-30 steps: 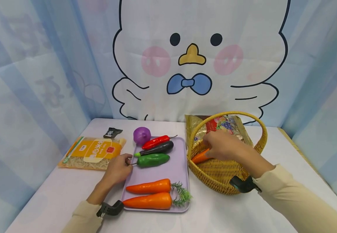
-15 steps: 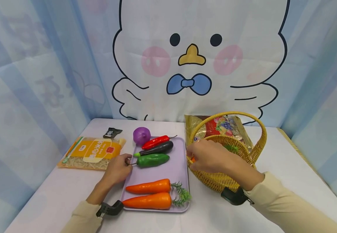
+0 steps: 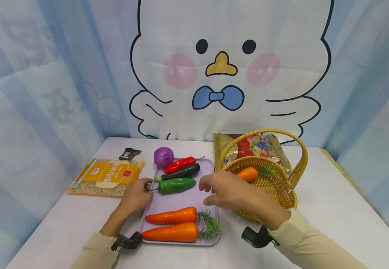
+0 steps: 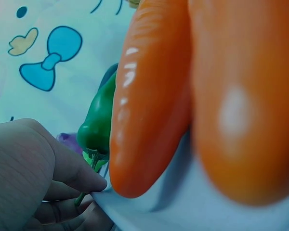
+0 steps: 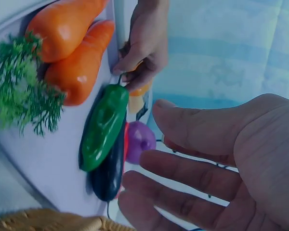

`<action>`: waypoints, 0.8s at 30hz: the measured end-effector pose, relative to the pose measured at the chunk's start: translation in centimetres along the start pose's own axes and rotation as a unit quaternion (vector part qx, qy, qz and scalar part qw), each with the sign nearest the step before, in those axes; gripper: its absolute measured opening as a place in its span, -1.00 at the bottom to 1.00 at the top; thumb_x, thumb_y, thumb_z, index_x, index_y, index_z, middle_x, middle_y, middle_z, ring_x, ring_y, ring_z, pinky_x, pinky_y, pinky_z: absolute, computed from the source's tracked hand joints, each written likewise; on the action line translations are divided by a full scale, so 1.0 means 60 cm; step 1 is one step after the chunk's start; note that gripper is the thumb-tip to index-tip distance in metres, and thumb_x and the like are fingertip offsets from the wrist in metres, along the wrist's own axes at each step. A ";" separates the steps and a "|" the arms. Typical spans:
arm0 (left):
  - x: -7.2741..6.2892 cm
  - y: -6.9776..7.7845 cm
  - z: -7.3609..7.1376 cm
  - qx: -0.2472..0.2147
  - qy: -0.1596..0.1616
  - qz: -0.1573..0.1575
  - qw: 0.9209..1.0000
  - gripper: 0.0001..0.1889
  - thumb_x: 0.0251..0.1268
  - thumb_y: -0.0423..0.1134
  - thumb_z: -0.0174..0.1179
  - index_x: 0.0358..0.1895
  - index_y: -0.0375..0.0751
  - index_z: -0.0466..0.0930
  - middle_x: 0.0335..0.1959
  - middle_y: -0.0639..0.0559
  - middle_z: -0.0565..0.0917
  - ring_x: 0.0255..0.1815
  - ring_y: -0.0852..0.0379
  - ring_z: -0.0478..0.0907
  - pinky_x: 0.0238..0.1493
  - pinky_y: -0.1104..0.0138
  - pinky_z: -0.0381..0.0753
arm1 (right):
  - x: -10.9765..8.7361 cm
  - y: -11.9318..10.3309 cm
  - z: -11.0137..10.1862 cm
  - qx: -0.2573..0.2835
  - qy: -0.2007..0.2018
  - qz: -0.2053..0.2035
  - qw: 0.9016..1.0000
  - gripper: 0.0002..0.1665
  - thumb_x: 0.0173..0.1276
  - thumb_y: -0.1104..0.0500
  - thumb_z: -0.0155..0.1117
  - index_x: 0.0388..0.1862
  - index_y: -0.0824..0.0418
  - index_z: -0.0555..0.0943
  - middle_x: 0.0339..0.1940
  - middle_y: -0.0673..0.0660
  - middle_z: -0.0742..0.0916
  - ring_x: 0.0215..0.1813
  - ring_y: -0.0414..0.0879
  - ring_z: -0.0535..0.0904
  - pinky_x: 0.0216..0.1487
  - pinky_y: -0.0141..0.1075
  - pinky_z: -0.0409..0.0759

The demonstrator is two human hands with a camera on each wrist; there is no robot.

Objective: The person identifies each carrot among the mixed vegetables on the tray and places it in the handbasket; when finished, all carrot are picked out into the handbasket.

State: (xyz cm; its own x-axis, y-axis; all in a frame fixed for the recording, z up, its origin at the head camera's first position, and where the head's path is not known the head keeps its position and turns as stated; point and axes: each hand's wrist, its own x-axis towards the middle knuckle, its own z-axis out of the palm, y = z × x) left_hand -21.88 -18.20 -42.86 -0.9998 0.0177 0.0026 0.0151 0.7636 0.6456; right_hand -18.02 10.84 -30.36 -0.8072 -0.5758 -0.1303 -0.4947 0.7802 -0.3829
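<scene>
My left hand (image 3: 136, 195) pinches the left rim of a lilac tray (image 3: 167, 201), the thumb on the edge and the other fingers lower. A green pepper's (image 3: 177, 185) stem reaches that hand. Beyond the pepper lie an eggplant (image 3: 183, 172), a red chili (image 3: 180, 164) and a purple onion (image 3: 163, 157) at the corner. Two carrots (image 3: 170, 232) with leafy tops lie on the tray's near end. Above the tray's right edge hovers my right hand (image 3: 229, 189), fingers apart and holding nothing. Behind it, a carrot (image 3: 248, 174) rests in the wicker basket (image 3: 283, 186), partly hidden by the hand.
The basket's tall handle (image 3: 305, 157) arches over it. A gold candy bag (image 3: 228, 144) lies behind the basket. On the left are an orange-and-yellow food packet (image 3: 108, 177) and a small black packet (image 3: 129, 153). A curtain stands behind the table.
My right hand has let go of the carrot in the basket and moved left and nearer, out over the tray's edge. My left hand stays in place on the tray.
</scene>
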 end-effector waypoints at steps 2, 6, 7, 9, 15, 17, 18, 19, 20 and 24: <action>-0.001 0.000 0.000 0.000 0.000 -0.002 1.000 -0.52 0.16 -0.43 0.18 0.21 -0.46 0.56 -0.28 -0.08 0.65 -0.33 0.03 0.50 -0.22 0.20 0.59 | 0.003 -0.002 0.007 0.011 -0.002 -0.013 1.000 -0.69 0.24 0.13 0.52 -0.04 0.07 0.71 -0.14 -0.05 0.74 -0.03 -0.10 0.63 0.07 -0.17 0.62; -0.001 -0.001 0.001 0.000 0.003 -0.001 1.000 -0.52 0.16 -0.43 0.18 0.21 -0.46 0.57 -0.28 -0.08 0.66 -0.33 0.03 0.50 -0.22 0.20 0.59 | 0.011 -0.010 0.024 0.025 -0.013 -0.030 0.999 -0.66 0.26 0.12 0.50 0.02 0.08 0.70 -0.06 0.00 0.75 0.04 -0.05 0.64 0.13 -0.13 0.61; -0.001 -0.001 0.001 0.000 0.004 0.001 1.000 -0.52 0.15 -0.43 0.19 0.20 -0.46 0.57 -0.28 -0.08 0.66 -0.33 0.03 0.50 -0.22 0.20 0.59 | 0.013 -0.013 0.028 0.026 -0.016 -0.032 0.999 -0.65 0.27 0.12 0.49 0.04 0.08 0.70 -0.03 0.01 0.75 0.06 -0.05 0.64 0.14 -0.13 0.61; -0.001 -0.002 0.002 0.000 0.008 0.004 1.000 -0.52 0.14 -0.43 0.18 0.20 -0.46 0.57 -0.29 -0.08 0.66 -0.33 0.03 0.50 -0.23 0.20 0.59 | 0.017 -0.018 0.035 0.030 -0.021 -0.038 0.999 -0.65 0.29 0.11 0.47 0.06 0.09 0.69 0.00 0.03 0.75 0.09 -0.04 0.64 0.15 -0.13 0.61; -0.001 -0.004 0.003 0.002 0.013 0.006 1.000 -0.52 0.14 -0.43 0.19 0.19 -0.47 0.58 -0.30 -0.08 0.65 -0.33 0.02 0.50 -0.22 0.18 0.58 | 0.026 -0.030 0.057 0.031 -0.036 -0.033 0.998 -0.62 0.33 0.04 0.44 0.09 0.08 0.70 0.00 0.00 0.75 0.06 -0.10 0.63 0.11 -0.16 0.62; -0.002 -0.003 0.003 0.002 0.012 0.005 1.000 -0.52 0.14 -0.43 0.19 0.19 -0.47 0.58 -0.30 -0.08 0.65 -0.32 0.02 0.50 -0.22 0.19 0.58 | 0.028 -0.032 0.062 0.024 -0.037 -0.029 0.999 -0.61 0.32 0.01 0.45 0.09 0.06 0.70 -0.01 -0.02 0.76 0.01 -0.14 0.63 0.08 -0.17 0.63; -0.002 -0.003 0.003 0.003 0.011 0.004 1.000 -0.52 0.14 -0.43 0.19 0.19 -0.47 0.57 -0.30 -0.08 0.65 -0.33 0.02 0.50 -0.23 0.19 0.58 | 0.029 -0.033 0.065 0.020 -0.037 -0.027 0.999 -0.61 0.31 0.00 0.45 0.09 0.05 0.71 -0.02 -0.03 0.76 -0.01 -0.16 0.63 0.07 -0.17 0.63; -0.001 -0.003 0.003 0.003 0.010 0.004 1.000 -0.52 0.14 -0.43 0.19 0.20 -0.47 0.57 -0.29 -0.08 0.65 -0.33 0.02 0.50 -0.23 0.19 0.58 | 0.031 -0.033 0.068 0.016 -0.037 -0.025 0.999 -0.61 0.31 -0.01 0.45 0.08 0.04 0.71 -0.03 -0.04 0.76 -0.04 -0.18 0.62 0.06 -0.18 0.63; -0.001 -0.003 0.003 0.003 0.009 0.004 1.000 -0.52 0.15 -0.43 0.19 0.20 -0.47 0.57 -0.29 -0.08 0.66 -0.33 0.03 0.50 -0.23 0.19 0.58 | 0.032 -0.033 0.070 0.013 -0.037 -0.025 0.999 -0.61 0.31 -0.02 0.45 0.08 0.05 0.71 -0.03 -0.04 0.76 -0.05 -0.19 0.62 0.05 -0.18 0.63; -0.002 -0.001 0.003 0.003 0.007 0.004 1.000 -0.52 0.15 -0.43 0.19 0.20 -0.47 0.57 -0.29 -0.09 0.66 -0.33 0.03 0.50 -0.23 0.19 0.59 | 0.038 -0.033 0.079 0.009 -0.043 -0.021 0.999 -0.63 0.31 -0.01 0.45 0.07 0.03 0.72 -0.07 -0.08 0.75 -0.12 -0.22 0.59 0.03 -0.18 0.63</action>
State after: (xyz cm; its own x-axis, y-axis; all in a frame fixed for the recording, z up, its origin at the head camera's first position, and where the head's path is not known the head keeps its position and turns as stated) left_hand -21.78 -18.13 -43.02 -0.9997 0.0158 0.0185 0.0239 0.7679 0.6401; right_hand -17.35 6.82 -34.26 -0.7539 -0.6283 -0.1921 -0.5221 0.7504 -0.4053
